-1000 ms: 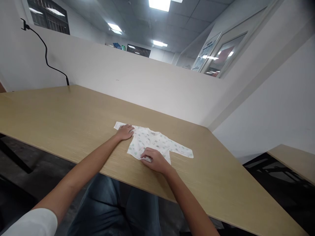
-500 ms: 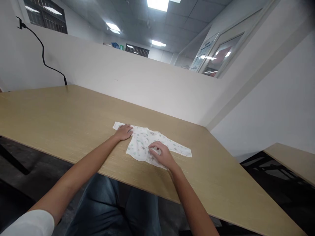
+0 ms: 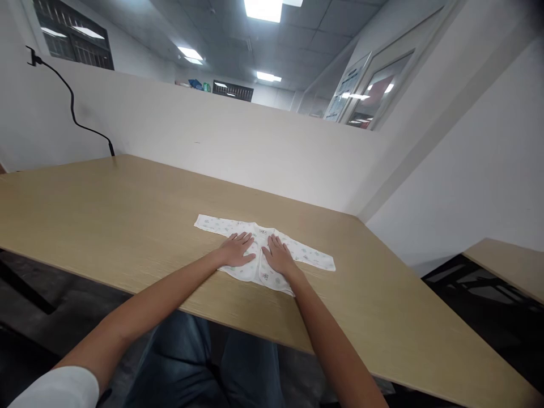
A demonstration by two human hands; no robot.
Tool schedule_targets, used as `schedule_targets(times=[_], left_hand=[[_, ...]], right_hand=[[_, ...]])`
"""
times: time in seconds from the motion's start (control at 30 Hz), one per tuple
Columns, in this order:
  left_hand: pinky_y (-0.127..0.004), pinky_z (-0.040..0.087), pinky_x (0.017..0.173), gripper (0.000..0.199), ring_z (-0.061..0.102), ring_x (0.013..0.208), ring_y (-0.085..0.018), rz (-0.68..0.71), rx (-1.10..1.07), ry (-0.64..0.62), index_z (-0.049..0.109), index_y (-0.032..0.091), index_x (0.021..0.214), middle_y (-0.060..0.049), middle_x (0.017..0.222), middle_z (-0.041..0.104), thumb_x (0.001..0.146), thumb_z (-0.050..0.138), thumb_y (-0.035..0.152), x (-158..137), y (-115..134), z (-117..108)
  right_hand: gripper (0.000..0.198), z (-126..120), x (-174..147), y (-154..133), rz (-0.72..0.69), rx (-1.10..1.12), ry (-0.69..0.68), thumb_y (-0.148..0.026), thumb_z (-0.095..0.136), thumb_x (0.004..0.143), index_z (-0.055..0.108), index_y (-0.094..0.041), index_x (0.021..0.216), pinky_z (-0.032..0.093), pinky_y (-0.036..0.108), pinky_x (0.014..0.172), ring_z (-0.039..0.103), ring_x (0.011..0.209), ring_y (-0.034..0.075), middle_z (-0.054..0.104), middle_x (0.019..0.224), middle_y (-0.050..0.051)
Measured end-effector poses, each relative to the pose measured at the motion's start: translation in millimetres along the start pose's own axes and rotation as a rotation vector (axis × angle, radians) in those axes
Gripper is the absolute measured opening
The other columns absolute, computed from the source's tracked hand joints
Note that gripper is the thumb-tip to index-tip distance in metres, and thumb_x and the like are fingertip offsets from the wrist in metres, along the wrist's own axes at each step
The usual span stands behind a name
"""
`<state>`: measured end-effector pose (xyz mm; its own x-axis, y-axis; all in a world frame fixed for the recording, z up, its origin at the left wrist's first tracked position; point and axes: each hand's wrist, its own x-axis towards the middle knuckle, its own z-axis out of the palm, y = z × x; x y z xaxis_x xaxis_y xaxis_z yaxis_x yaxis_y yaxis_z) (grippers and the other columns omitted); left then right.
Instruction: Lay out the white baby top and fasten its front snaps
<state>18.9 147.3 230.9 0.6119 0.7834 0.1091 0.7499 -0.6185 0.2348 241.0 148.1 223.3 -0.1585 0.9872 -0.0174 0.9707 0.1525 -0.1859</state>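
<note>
A small white baby shirt (image 3: 246, 273) with a pale print lies spread on the wooden table (image 3: 140, 226), its neckline toward the far side and both long sleeves stretched out sideways. My left hand (image 3: 238, 249) rests flat on the left half of its body, fingers spread. Flat on the right half lies my right hand (image 3: 278, 255), also with fingers extended. Between the two hands the front opening of the shirt shows. Parts of the chest are hidden beneath my palms.
A low white partition (image 3: 238, 147) borders the far side of the table. At the back left a black flexible holder (image 3: 73, 107) rises from the table edge. Another tabletop (image 3: 510, 266) stands to the right, past a gap. My legs (image 3: 178, 357) are under the near edge.
My left hand has moved from the left sleeve onto the shirt's body. My right hand, curled at the front opening before, has shifted slightly up and flattened on the right half.
</note>
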Motion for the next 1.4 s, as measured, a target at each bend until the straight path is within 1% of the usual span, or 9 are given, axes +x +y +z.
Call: schedule_targets(times=[0.17, 0.4, 0.7, 0.83, 0.97, 1.07, 1.13, 1.27, 1.4], left_hand=[[-0.051, 0.012, 0.129, 0.082, 0.011, 0.159, -0.033, -0.046, 0.017, -0.030, 0.028, 0.015, 0.162, -0.014, 0.172, 0.014, 0.099, 0.028, 0.067, -2, -2, -4], [-0.050, 0.015, 0.129, 0.080, 0.014, 0.159, -0.033, -0.073, 0.023, 0.011, 0.030, 0.024, 0.161, -0.009, 0.172, 0.019, 0.097, 0.028, 0.072, 0, -6, 3], [-0.048, 0.013, 0.129, 0.088, 0.011, 0.159, -0.033, -0.113, 0.039, -0.027, 0.025, 0.010, 0.162, -0.017, 0.171, 0.014, 0.097, 0.026, 0.071, 1, -4, -2], [-0.046, 0.011, 0.129, 0.089, 0.010, 0.159, -0.032, -0.117, 0.037, -0.032, 0.026, 0.009, 0.162, -0.018, 0.171, 0.013, 0.098, 0.026, 0.070, 1, -4, -2], [-0.046, 0.011, 0.129, 0.089, 0.010, 0.159, -0.032, -0.117, 0.021, -0.030, 0.026, 0.008, 0.161, -0.018, 0.171, 0.013, 0.097, 0.027, 0.071, 1, -3, -3], [-0.047, 0.012, 0.128, 0.090, 0.010, 0.159, -0.033, -0.115, 0.021, -0.031, 0.026, 0.009, 0.162, -0.018, 0.171, 0.013, 0.097, 0.027, 0.071, 1, -3, -2], [-0.047, 0.013, 0.128, 0.090, 0.011, 0.159, -0.033, -0.116, 0.022, -0.027, 0.026, 0.010, 0.162, -0.017, 0.171, 0.014, 0.096, 0.026, 0.072, 2, -4, -1], [-0.046, 0.012, 0.129, 0.091, 0.011, 0.159, -0.032, -0.118, 0.024, -0.022, 0.025, 0.011, 0.162, -0.016, 0.171, 0.015, 0.096, 0.026, 0.073, 3, -5, 0], [-0.045, 0.011, 0.129, 0.093, 0.011, 0.159, -0.032, -0.119, 0.031, -0.031, 0.025, 0.007, 0.162, -0.017, 0.171, 0.015, 0.096, 0.026, 0.073, 2, -5, 0]], right_hand=[[0.073, -5, -3, 2, 0.013, -0.007, 0.021, -0.052, 0.024, 0.107, 0.018, -0.008, 0.164, 0.009, 0.049, 0.129, 0.007, 0.160, 0.027, 0.010, 0.171, 0.010], [0.072, -9, -11, 3, -0.037, 0.036, 0.029, -0.050, 0.026, 0.106, 0.024, -0.005, 0.163, 0.009, 0.047, 0.129, 0.008, 0.159, 0.028, 0.014, 0.170, 0.013], [0.071, -9, -13, 5, 0.014, -0.009, -0.031, -0.056, 0.023, 0.107, 0.020, -0.017, 0.166, 0.007, 0.048, 0.129, 0.004, 0.160, 0.028, 0.007, 0.172, 0.006], [0.075, -14, -17, 6, -0.029, 0.056, 0.040, -0.058, 0.035, 0.104, 0.020, -0.017, 0.166, 0.009, 0.047, 0.130, 0.007, 0.159, 0.028, 0.010, 0.171, 0.007], [0.072, -20, -22, 4, -0.093, 0.164, 0.189, -0.044, 0.044, 0.102, 0.028, -0.007, 0.162, 0.020, 0.035, 0.128, 0.022, 0.157, 0.024, 0.023, 0.168, 0.013], [0.053, -19, -24, -3, -0.159, 0.204, 0.232, -0.028, 0.032, 0.104, 0.049, -0.013, 0.152, 0.031, 0.031, 0.123, 0.045, 0.145, 0.021, 0.047, 0.157, 0.010], [0.052, -15, -22, -7, -0.184, 0.188, 0.207, -0.022, 0.027, 0.104, 0.056, -0.014, 0.146, 0.033, 0.030, 0.121, 0.049, 0.142, 0.020, 0.051, 0.153, 0.010], [0.058, -6, -18, -8, -0.159, 0.083, 0.092, -0.023, 0.024, 0.104, 0.041, -0.006, 0.156, 0.021, 0.034, 0.128, 0.026, 0.155, 0.022, 0.031, 0.165, 0.014], [0.066, -3, -18, -7, -0.048, 0.010, -0.030, -0.050, 0.024, 0.107, 0.019, -0.020, 0.166, 0.009, 0.048, 0.130, 0.004, 0.159, 0.029, 0.007, 0.172, 0.005]])
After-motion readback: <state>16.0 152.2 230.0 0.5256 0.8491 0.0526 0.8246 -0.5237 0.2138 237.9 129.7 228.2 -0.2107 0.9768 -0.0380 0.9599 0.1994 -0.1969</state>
